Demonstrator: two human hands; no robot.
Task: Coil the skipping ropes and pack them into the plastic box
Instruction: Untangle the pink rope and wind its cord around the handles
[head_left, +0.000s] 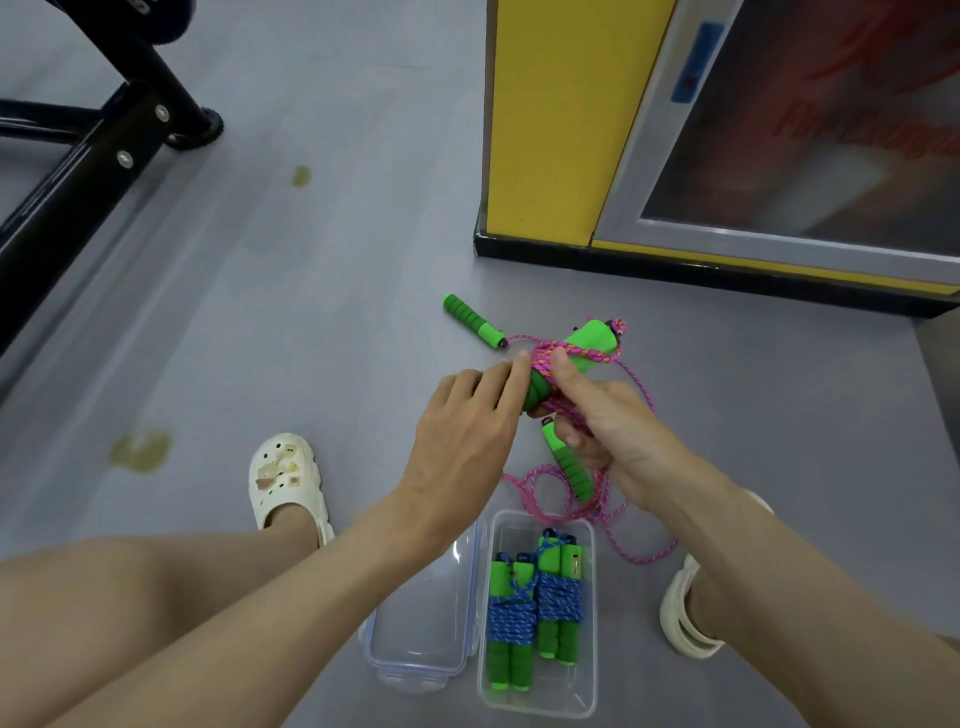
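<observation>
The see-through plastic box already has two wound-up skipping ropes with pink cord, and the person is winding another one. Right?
Not quite. In the head view, the two wound-up skipping ropes in the clear plastic box have blue cord, not pink. The person is winding another one, the pink-corded skipping rope, gripped by the right hand.

Grey floor (322, 312) with a packing box and loose rope
A clear plastic box (540, 702) stands open on it, its lid (421, 623) lying just beside on the left; beyond them slack loops of pink rope (540, 466) trail over the floor and one green handle (474, 320) lies flat; two white clogs (285, 480) are planted either side of the box, two yellowish stains (140, 451) mark the left, a black metal frame (78, 176) stands far left, and a yellow cabinet (540, 130) on a black plinth stands behind
</observation>
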